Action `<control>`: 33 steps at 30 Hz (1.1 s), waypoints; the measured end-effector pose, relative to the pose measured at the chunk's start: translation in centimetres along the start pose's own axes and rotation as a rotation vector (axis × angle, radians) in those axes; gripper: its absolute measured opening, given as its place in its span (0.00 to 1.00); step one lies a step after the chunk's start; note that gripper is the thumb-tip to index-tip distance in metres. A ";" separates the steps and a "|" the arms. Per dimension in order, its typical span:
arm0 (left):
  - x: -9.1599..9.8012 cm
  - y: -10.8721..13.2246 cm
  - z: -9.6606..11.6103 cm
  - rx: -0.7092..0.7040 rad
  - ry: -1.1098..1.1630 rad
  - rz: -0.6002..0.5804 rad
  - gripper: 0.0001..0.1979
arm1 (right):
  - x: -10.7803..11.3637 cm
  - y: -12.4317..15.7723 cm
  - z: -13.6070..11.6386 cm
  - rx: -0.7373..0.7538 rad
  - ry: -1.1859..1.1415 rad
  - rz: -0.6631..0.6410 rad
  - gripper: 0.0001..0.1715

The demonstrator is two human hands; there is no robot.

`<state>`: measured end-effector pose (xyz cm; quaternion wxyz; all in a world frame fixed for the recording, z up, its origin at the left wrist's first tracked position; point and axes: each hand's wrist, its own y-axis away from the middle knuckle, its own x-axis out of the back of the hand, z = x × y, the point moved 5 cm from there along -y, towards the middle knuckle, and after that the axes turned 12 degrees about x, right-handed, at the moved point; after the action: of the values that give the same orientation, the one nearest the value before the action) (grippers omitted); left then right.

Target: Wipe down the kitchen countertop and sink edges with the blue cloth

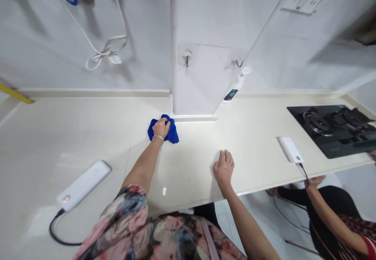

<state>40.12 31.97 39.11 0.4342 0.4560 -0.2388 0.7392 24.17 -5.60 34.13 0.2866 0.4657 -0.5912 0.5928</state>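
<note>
My left hand (161,127) is stretched forward and pressed down on a blue cloth (172,133), its fingers closed over it, at the foot of a white wall pillar (205,36). A bracelet sits on that wrist. My right hand (224,168) lies flat on the cream countertop (249,134), fingers spread, holding nothing, nearer the counter's front edge.
A white power bank (84,184) with a black cable lies at the left front. Another white device (290,149) with a cable lies near a black gas hob (335,128) on the right. A second person's arm (331,217) shows below the counter edge at right. Hooks and a cord hang on the wall.
</note>
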 end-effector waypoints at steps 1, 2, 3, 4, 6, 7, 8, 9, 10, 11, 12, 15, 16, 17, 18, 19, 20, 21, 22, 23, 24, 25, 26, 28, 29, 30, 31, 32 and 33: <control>0.1 0.1 0.0 -0.005 -0.001 0.006 0.13 | 0.1 0.0 0.0 0.001 0.002 0.002 0.33; 0.2 0.2 0.1 -0.009 -0.002 0.014 0.13 | 0.2 0.0 0.0 0.003 0.004 0.004 0.33; 0.2 0.3 0.1 -0.011 -0.003 0.020 0.12 | 0.2 0.0 0.0 0.007 0.006 0.006 0.33; 0.3 0.3 0.1 -0.014 -0.002 0.024 0.12 | 0.2 0.0 0.0 0.011 0.008 0.006 0.33; 0.3 0.5 0.2 -0.018 0.007 0.027 0.12 | 0.2 0.0 0.1 0.015 0.011 0.006 0.33; 0.3 0.5 0.2 -0.017 0.015 0.028 0.12 | 0.2 0.0 0.1 0.015 0.012 0.007 0.33; 0.3 0.5 0.2 -0.015 0.025 0.030 0.12 | 0.2 0.0 0.1 0.016 0.013 0.006 0.33; 0.3 0.5 0.2 -0.012 0.036 0.031 0.11 | 0.2 0.1 0.1 0.017 0.014 0.006 0.33; 0.2 0.4 0.2 -0.006 0.045 0.032 0.11 | 0.2 0.1 0.1 0.020 0.015 0.006 0.33; 0.2 0.4 0.1 -0.002 0.052 0.033 0.11 | 0.3 0.0 0.0 0.022 0.016 0.006 0.33; 0.2 0.3 0.1 0.002 0.057 0.035 0.11 | 0.3 0.0 0.0 0.023 0.017 0.003 0.33; 0.1 0.0 0.0 0.009 0.067 0.036 0.12 | 0.3 -0.1 -0.2 0.010 0.016 -0.008 0.33; 0.1 -0.1 0.0 0.008 0.069 0.032 0.12 | 0.3 -0.1 -0.2 0.005 0.015 -0.013 0.33; 0.1 -0.2 0.0 0.007 0.066 0.022 0.12 | 0.3 -0.1 -0.2 0.001 0.015 -0.018 0.33; 0.1 -0.3 0.0 0.006 0.061 0.008 0.12 | 0.3 -0.1 -0.2 -0.004 0.014 -0.021 0.33; 0.2 -0.4 0.1 0.006 0.052 -0.007 0.11 | 0.3 -0.1 -0.2 -0.009 0.013 -0.025 0.34; 0.3 -0.5 0.2 0.008 0.040 -0.023 0.11 | 0.3 -0.1 -0.2 -0.013 0.010 -0.029 0.34; 0.4 -0.6 0.4 0.013 0.026 -0.038 0.11 | 0.3 -0.1 -0.2 -0.017 0.006 -0.034 0.34; 0.5 -0.7 0.6 0.021 0.012 -0.052 0.10 | 0.3 -0.1 -0.2 -0.020 0.000 -0.036 0.34; 0.6 -0.9 0.8 0.026 -0.002 -0.061 0.09 | 0.3 -0.2 -0.2 -0.021 -0.006 -0.039 0.34; 0.8 -1.1 1.1 0.026 -0.018 -0.070 0.08 | 0.3 -0.2 -0.2 -0.022 -0.010 -0.039 0.34; 0.9 -1.3 1.5 0.020 -0.032 -0.078 0.08 | 0.3 -0.2 -0.2 -0.022 -0.012 -0.039 0.34; 1.0 -1.5 1.9 0.012 -0.055 -0.089 0.07 | 0.3 -0.3 -0.2 -0.021 -0.011 -0.038 0.34; 1.0 -1.6 2.6 0.005 -0.120 -0.117 0.08 | 0.3 -0.3 -0.2 -0.017 -0.008 -0.035 0.34; 0.9 -1.5 2.9 0.009 -0.153 -0.129 0.09 | 0.3 -0.3 -0.1 -0.015 -0.007 -0.032 0.34; 0.9 -1.3 3.1 0.017 -0.178 -0.135 0.10 | 0.2 -0.2 -0.1 -0.014 -0.007 -0.027 0.34; 0.8 -1.0 3.3 0.025 -0.189 -0.134 0.11 | 0.2 -0.2 0.0 -0.012 -0.009 -0.021 0.34; 0.9 -0.6 3.3 0.035 -0.185 -0.123 0.12 | 0.1 0.0 0.1 -0.011 -0.013 -0.009 0.34; 1.0 -0.2 3.2 0.048 -0.165 -0.105 0.13 | 0.1 0.1 0.3 -0.008 -0.019 0.007 0.33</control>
<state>41.53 30.10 41.43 0.4401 0.5374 -0.2320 0.6809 24.13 -5.88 34.15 0.2806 0.4682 -0.5978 0.5871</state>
